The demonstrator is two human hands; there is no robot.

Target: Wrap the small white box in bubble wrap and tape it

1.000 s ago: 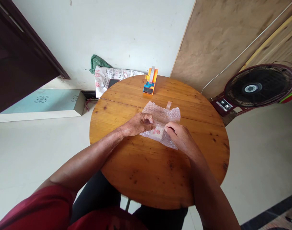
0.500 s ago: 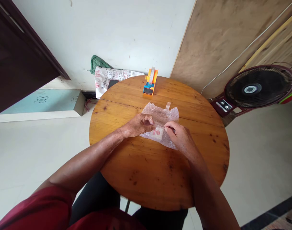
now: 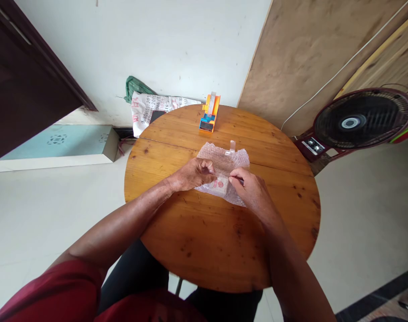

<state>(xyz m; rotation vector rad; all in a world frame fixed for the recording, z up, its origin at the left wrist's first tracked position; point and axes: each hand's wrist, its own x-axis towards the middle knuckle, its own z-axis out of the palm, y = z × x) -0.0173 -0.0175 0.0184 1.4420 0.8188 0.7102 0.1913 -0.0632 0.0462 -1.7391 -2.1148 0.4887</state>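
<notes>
On the round wooden table [image 3: 187, 228] lies a sheet of clear bubble wrap [image 3: 220, 156]. A small whitish block or box with red print [image 3: 220, 184] sits at the sheet's near part, partly behind my fingers. My left hand [image 3: 195, 173] is closed, thumb and fingers pinched at the wrap just left of the block. From the right, my right hand [image 3: 249, 185] pinches the wrap beside the block's upper right corner. What exactly lies between the fingertips is hard to see. A short strip of clear tape [image 3: 232, 145] sticks up at the sheet's far edge.
An orange and blue tape dispenser [image 3: 209, 114] stands near the table's far edge. Beyond it, printed white sacks [image 3: 143, 109] lean against the wall. A dark red fan [image 3: 353, 123] is to the right, and a light blue box [image 3: 56, 141] lies on the floor at left.
Both hands keep their pinch almost in place. The tape strip at the far edge of the wrap has tilted and shifted slightly left. The wrap's near edge has moved up a little.
</notes>
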